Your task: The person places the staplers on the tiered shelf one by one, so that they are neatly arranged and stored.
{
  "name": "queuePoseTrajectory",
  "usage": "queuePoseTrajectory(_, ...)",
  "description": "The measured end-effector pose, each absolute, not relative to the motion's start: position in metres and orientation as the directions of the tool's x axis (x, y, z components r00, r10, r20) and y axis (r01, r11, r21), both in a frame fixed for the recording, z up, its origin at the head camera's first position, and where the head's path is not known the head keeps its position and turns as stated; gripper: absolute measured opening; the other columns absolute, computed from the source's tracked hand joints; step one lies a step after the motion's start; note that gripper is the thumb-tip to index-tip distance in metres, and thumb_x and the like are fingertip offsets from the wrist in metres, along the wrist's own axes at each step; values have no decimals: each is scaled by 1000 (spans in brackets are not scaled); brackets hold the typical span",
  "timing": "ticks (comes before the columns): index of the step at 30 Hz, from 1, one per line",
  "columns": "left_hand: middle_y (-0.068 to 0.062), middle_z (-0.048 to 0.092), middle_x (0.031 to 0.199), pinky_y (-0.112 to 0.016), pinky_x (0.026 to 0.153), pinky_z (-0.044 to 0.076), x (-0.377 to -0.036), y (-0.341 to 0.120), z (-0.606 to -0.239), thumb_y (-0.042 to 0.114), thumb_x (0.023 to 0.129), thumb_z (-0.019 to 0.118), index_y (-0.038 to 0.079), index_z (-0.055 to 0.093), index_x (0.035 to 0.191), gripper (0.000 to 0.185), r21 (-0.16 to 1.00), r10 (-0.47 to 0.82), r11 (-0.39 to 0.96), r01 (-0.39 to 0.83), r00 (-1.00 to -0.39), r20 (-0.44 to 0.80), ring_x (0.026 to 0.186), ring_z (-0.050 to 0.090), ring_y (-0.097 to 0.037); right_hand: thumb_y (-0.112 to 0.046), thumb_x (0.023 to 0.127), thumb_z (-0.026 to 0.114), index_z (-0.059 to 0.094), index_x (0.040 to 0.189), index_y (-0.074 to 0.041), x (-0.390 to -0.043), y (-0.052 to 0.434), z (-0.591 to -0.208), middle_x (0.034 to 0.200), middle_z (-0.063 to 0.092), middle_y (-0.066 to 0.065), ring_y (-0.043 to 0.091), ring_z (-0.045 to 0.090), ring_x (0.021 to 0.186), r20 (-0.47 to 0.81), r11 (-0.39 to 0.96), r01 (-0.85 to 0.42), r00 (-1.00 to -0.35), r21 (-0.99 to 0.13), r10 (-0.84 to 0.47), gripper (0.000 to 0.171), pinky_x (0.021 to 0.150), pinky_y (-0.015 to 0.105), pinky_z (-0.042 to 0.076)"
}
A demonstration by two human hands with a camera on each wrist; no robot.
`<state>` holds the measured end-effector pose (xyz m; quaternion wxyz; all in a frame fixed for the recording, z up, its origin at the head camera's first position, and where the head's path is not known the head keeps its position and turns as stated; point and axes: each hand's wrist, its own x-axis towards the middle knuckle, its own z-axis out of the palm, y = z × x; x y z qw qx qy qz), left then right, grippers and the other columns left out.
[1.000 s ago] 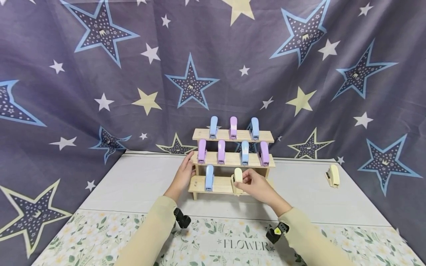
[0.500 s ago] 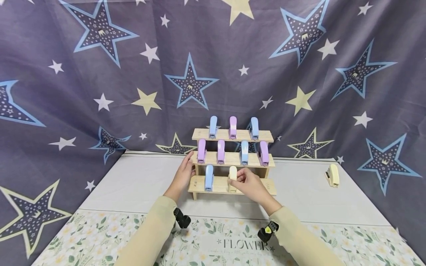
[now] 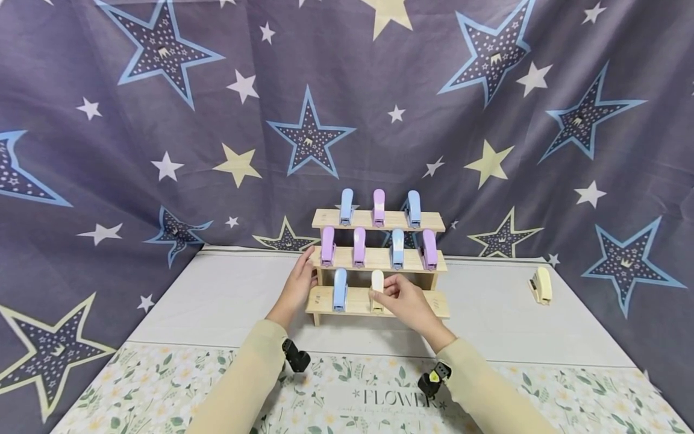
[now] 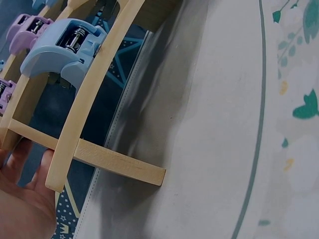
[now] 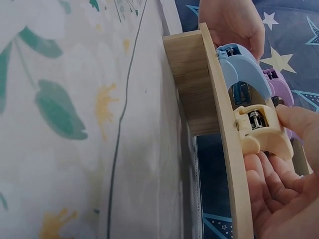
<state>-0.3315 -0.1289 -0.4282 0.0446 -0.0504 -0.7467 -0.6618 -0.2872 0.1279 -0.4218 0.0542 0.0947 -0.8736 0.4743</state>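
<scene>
A three-tier wooden rack (image 3: 360, 309) stands on the table with small staplers on its steps. My right hand (image 3: 403, 301) pinches a cream-yellow stapler (image 3: 377, 292) on the bottom step. In the right wrist view its thumb (image 5: 294, 119) lies on one side of the cream stapler (image 5: 266, 137), the fingers on the other. Left of it on that step is a blue stapler (image 3: 340, 290). At the rack's left end, my left hand (image 3: 297, 285) grips the end of the middle step; in the left wrist view its fingers (image 4: 42, 172) reach behind the side support.
Purple staplers (image 3: 359, 247) and a blue one (image 3: 397, 248) line the middle step. Two blue staplers (image 3: 346, 207) flank a purple one (image 3: 378, 208) on top. Another yellow stapler (image 3: 542, 286) sits on the table at right. A star-printed curtain (image 3: 347, 72) hangs behind.
My right hand has brought the cream stapler leftward along the bottom step, closer to the blue one, and turned it straighter. The left hand has stayed at the rack's end.
</scene>
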Motion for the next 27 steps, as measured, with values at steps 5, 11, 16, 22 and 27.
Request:
queuePoseTrajectory(5,-23,28,160,-51,113,38,-332,-130,-429,22,111,25,16,25,160,49,983,19,122,138,-990,137,138,40,-43,-35,88,79,62,106,-7,-287,127,-421,89,64,0,15,59,80,192,535,-223,-975,-815,-114,37,70,30,52)
queuePoseTrajectory(11,-25,29,158,-52,113,38,-332,-131,-430,20,111,25,13,25,160,49,982,19,113,148,-989,147,138,39,-44,-39,87,79,62,110,-7,-289,128,-423,90,64,1,16,59,79,185,529,-220,-976,-819,-118,42,69,31,52)
queuePoseTrajectory(16,-26,30,157,-51,113,38,-332,-130,-429,17,111,25,10,24,160,49,984,27,85,157,-988,155,137,40,-44,-43,87,78,62,112,-6,-288,132,-423,92,66,0,15,60,81,188,527,-230,-973,-818,-132,47,70,31,53)
queuePoseTrajectory(22,-24,30,158,-50,112,39,-331,-129,-429,18,111,25,13,25,160,49,986,27,86,145,-989,143,137,41,-43,-39,90,76,62,114,-6,-284,144,-420,94,66,0,16,59,84,175,523,-240,-970,-818,-171,43,72,32,52)
queuePoseTrajectory(27,-24,29,158,-50,113,38,-332,-129,-430,20,111,25,14,24,160,49,985,27,90,145,-989,143,138,40,-43,-36,92,74,63,115,-4,-280,158,-416,94,66,0,16,60,84,183,542,-258,-965,-800,-190,41,73,32,51)
